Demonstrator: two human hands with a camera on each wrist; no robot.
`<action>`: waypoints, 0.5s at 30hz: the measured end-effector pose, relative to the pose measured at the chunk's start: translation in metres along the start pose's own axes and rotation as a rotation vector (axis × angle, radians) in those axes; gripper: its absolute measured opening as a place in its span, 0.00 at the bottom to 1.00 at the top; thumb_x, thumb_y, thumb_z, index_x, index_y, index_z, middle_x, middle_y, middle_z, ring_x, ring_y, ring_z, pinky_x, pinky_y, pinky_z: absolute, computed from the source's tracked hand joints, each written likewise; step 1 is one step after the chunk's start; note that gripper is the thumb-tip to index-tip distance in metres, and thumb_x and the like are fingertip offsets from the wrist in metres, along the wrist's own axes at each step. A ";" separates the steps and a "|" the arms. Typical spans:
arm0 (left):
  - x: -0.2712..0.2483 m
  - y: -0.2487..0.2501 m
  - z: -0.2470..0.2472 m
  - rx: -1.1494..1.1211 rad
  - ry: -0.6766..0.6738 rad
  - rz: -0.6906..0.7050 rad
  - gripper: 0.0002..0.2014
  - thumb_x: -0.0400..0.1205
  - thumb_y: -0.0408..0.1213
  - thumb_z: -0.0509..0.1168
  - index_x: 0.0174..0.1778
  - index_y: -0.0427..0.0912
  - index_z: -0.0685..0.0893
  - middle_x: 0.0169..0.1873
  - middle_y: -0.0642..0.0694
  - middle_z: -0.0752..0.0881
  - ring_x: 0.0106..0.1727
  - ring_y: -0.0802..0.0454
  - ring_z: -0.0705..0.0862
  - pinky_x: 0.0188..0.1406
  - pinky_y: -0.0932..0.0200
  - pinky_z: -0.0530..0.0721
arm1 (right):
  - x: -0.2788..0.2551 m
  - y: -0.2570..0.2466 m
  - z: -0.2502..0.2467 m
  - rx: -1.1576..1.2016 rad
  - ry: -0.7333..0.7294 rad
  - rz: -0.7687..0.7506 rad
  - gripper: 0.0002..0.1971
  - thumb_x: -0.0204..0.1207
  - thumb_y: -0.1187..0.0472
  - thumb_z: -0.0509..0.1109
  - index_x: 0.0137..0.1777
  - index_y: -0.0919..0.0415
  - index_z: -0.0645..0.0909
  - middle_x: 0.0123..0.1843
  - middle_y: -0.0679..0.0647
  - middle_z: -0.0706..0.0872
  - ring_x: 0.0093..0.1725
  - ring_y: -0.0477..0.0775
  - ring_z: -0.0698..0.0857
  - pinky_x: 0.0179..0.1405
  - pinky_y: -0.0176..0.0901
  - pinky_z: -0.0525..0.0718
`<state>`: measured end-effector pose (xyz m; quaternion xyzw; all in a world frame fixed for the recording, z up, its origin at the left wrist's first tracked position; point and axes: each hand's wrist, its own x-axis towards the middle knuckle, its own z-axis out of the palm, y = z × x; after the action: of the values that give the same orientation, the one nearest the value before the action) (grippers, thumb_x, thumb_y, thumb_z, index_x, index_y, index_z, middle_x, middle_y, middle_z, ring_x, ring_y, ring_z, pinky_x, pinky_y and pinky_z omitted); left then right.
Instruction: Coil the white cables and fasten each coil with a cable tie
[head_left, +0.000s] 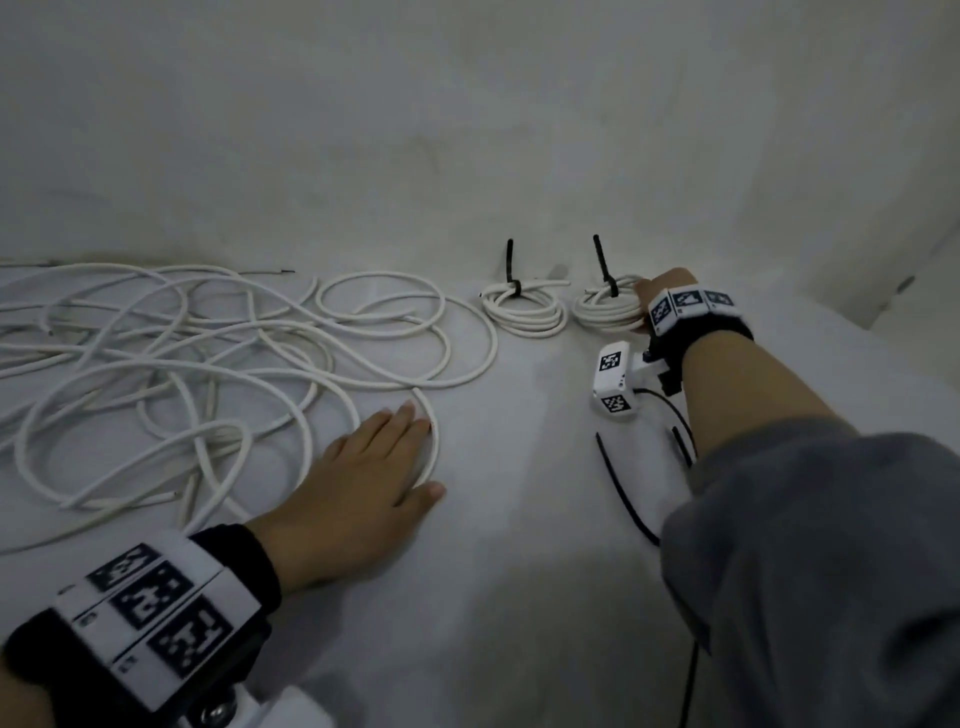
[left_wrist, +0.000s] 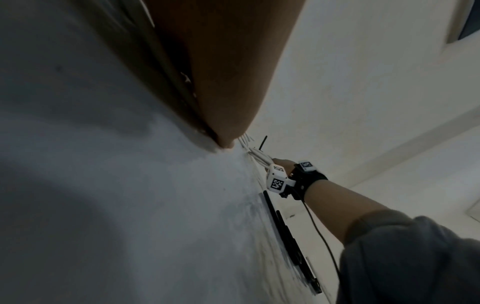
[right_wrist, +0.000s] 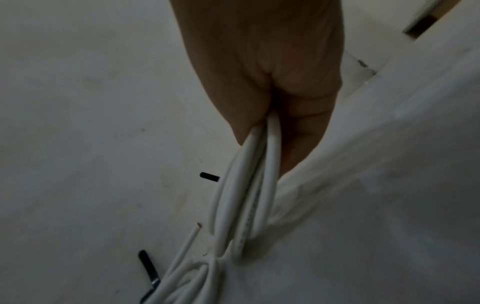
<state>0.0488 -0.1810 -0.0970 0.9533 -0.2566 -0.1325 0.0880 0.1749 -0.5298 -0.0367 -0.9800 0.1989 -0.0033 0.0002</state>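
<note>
My right hand (head_left: 645, 305) reaches to the far right and grips a small tied white coil (head_left: 605, 310) with a black cable tie (head_left: 604, 262) sticking up from it. In the right wrist view my fingers (right_wrist: 298, 123) curl round the coil's strands (right_wrist: 246, 185). A second tied coil (head_left: 524, 312) lies just left of it, apart. My left hand (head_left: 395, 457) lies flat with straight fingers on a loop of the loose white cables (head_left: 208, 364), which spread in a tangle to the left.
Two loose black cable ties (head_left: 623, 488) lie on the white surface (head_left: 493, 571) under my right forearm, also in the left wrist view as black ties (left_wrist: 285, 232). A pale wall (head_left: 467, 130) rises right behind the coils. My grey sleeve (head_left: 831, 571) fills the lower right.
</note>
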 end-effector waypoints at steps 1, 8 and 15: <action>0.000 -0.001 0.001 -0.018 0.008 0.006 0.52 0.62 0.71 0.26 0.83 0.51 0.39 0.83 0.53 0.36 0.83 0.55 0.37 0.82 0.54 0.43 | -0.001 -0.003 0.000 -0.120 -0.005 -0.035 0.24 0.68 0.53 0.79 0.61 0.61 0.80 0.39 0.55 0.77 0.45 0.61 0.84 0.50 0.50 0.87; 0.000 -0.002 0.002 -0.059 0.058 0.016 0.52 0.60 0.70 0.26 0.83 0.54 0.41 0.83 0.56 0.38 0.83 0.58 0.38 0.80 0.58 0.41 | 0.010 -0.003 0.009 -0.289 0.007 -0.084 0.18 0.77 0.61 0.70 0.67 0.60 0.81 0.54 0.62 0.84 0.47 0.62 0.84 0.51 0.50 0.87; -0.003 0.003 -0.003 -0.085 0.008 -0.012 0.45 0.69 0.69 0.34 0.83 0.53 0.41 0.83 0.55 0.39 0.83 0.57 0.39 0.80 0.59 0.41 | 0.018 0.001 0.013 -0.230 0.029 -0.070 0.18 0.75 0.60 0.68 0.65 0.57 0.82 0.38 0.57 0.77 0.39 0.60 0.80 0.47 0.49 0.87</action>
<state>0.0458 -0.1816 -0.0933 0.9507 -0.2449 -0.1400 0.1285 0.1914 -0.5382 -0.0495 -0.9797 0.1638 0.0054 -0.1154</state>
